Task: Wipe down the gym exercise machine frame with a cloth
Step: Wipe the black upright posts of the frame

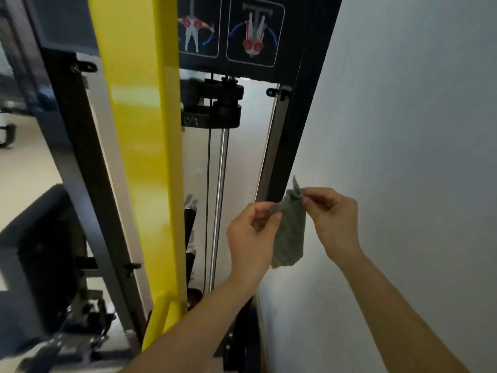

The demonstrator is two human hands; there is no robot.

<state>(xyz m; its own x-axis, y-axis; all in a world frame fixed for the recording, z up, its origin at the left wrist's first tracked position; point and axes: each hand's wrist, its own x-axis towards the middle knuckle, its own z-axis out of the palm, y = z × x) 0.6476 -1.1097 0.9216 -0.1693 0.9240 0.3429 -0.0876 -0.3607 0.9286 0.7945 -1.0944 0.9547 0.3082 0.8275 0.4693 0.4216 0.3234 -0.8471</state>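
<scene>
Two bare hands hold a small grey-green cloth [289, 232] in the air, in front of the right side of the gym machine. The left hand [251, 238] pinches one upper corner of the cloth between thumb and fingertips, and the right hand [333, 219] pinches the other upper corner, a little higher. Both hands are closed on the cloth and stand close to each other, with the cloth hanging down between them. It looks folded or doubled, but the picture is a bit blurred, so I cannot be sure.

Just behind the cloth is the black right post [295, 125] of the frame, and the cloth does not seem to touch it. Right of this post is a plain pale wall [403, 130]. Left of the hands a shiny steel guide rod [220, 189] runs down from a black weight block [215, 111]. Further left stands a wide yellow upright [142, 157]. At the top, a black panel shows exercise diagrams [252, 30]. A dark padded seat [40, 238] is at the near left.
</scene>
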